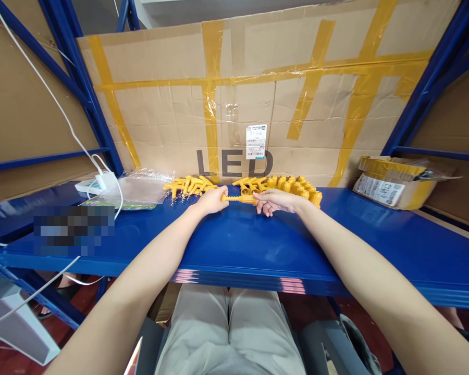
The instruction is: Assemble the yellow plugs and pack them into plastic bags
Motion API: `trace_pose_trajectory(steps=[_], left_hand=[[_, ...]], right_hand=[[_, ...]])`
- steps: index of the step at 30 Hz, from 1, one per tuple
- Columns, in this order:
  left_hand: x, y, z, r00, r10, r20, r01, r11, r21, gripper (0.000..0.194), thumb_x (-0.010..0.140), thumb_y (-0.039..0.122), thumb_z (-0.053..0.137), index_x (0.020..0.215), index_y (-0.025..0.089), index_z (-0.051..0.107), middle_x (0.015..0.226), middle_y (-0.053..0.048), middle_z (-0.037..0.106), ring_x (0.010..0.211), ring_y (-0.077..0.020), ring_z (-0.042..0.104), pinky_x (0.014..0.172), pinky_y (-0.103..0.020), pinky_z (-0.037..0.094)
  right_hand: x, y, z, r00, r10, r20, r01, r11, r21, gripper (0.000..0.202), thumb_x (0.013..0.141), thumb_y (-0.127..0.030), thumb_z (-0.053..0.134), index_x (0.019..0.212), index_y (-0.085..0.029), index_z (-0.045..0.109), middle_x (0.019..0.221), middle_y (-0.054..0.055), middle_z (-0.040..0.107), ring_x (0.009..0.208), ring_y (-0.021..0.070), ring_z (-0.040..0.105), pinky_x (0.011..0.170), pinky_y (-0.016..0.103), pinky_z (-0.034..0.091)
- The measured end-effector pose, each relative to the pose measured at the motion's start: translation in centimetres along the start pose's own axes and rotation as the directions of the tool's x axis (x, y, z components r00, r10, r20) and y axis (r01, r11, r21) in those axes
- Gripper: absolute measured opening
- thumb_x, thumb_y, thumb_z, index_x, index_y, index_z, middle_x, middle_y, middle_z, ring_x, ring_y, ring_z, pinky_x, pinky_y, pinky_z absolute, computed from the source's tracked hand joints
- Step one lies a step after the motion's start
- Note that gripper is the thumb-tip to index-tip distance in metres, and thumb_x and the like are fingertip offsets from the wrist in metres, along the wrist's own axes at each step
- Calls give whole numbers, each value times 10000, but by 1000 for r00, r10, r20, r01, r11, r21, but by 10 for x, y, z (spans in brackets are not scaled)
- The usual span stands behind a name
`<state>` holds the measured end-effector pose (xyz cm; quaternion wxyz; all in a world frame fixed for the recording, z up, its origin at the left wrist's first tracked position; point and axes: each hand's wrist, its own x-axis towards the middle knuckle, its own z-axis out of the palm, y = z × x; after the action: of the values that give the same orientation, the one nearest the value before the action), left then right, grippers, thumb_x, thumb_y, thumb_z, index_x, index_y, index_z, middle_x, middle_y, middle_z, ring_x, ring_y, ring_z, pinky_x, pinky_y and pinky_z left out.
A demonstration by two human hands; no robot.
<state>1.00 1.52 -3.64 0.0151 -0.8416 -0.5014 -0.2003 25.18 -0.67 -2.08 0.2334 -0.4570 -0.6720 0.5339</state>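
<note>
A yellow plastic piece with a thin ridged shaft (237,198) is stretched sideways between my hands, just above the blue shelf. My left hand (212,201) pinches its narrow left end. At its wider right end, my right hand (275,201) has thumb and fingers closed on it. Behind my left hand lies a pile of yellow pieces with small metal chains (189,185). Yellow pieces with round openings (250,184) lie behind the held one. Several yellow cylindrical pieces (297,186) stand in rows behind my right hand, which hides some of them.
The blue shelf (234,245) has a large taped cardboard sheet (172,120) upright at its back. An opened box wrapped in yellow tape (394,182) sits at right. Clear plastic bags (140,186), a white charger (106,180) with cables and a blurred dark item (74,229) lie left.
</note>
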Motion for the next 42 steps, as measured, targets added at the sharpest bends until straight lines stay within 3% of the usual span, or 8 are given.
trace_pose_trajectory(steps=[3, 7, 23, 30, 33, 37, 42], left_hand=[[0, 1, 0, 1000, -1, -5, 1, 1000, 11, 172, 714, 227, 539, 885, 225, 522, 842, -35, 644, 844, -239, 612, 723, -319, 450], [-1, 4, -2, 1000, -31, 5, 31, 999, 16, 168, 725, 233, 538, 891, 226, 516, 832, -30, 644, 824, -230, 617, 706, -311, 453], [-1, 1, -2, 1000, 9, -8, -9, 1000, 15, 217, 695, 332, 597, 861, 226, 507, 812, -29, 642, 780, -234, 608, 665, -311, 436], [0, 0, -1, 1000, -1, 1, 1, 1000, 17, 232, 684, 359, 595, 849, 231, 496, 790, -19, 625, 752, -222, 593, 638, -299, 412], [1, -1, -1, 1000, 1, 8, -1, 1000, 24, 227, 685, 358, 587, 841, 233, 482, 793, -17, 623, 755, -220, 590, 634, -296, 404], [1, -1, -1, 1000, -5, 14, 5, 1000, 26, 235, 686, 372, 587, 839, 234, 473, 790, -16, 620, 757, -219, 590, 620, -291, 394], [0, 0, -1, 1000, -6, 10, 5, 1000, 13, 253, 690, 415, 593, 828, 233, 485, 795, -17, 625, 753, -220, 593, 628, -292, 399]], right_hand=[[5, 1, 2, 999, 31, 7, -31, 999, -9, 484, 919, -564, 403, 717, -150, 552, 529, 56, 617, 350, 88, 494, 337, 193, 398], [10, 1, 4, 997, 75, -12, -75, 997, 14, 556, 927, -605, 302, 674, -169, 536, 459, 45, 557, 302, 85, 421, 286, 197, 307], [9, -1, 7, 986, 164, -33, -161, 984, 77, 577, 932, -610, 259, 647, -179, 515, 423, 28, 490, 286, 69, 343, 267, 181, 225], [8, -2, 5, 985, 175, 4, -175, 983, 53, 677, 897, -684, 161, 748, -154, 555, 454, 34, 529, 269, 62, 315, 258, 191, 219], [2, -4, 3, 992, 127, 0, -127, 991, 46, 546, 890, -663, 326, 826, -162, 532, 550, 41, 613, 295, 68, 390, 266, 186, 270], [-3, -3, -1, 1000, 25, -9, -25, 1000, -1, 350, 829, -479, 633, 922, -160, 522, 806, 73, 718, 396, 68, 527, 322, 166, 391], [-2, 1, -4, 1000, -6, 2, 6, 1000, -16, 316, 814, -396, 679, 940, -143, 538, 885, 105, 732, 411, 65, 555, 356, 167, 447]])
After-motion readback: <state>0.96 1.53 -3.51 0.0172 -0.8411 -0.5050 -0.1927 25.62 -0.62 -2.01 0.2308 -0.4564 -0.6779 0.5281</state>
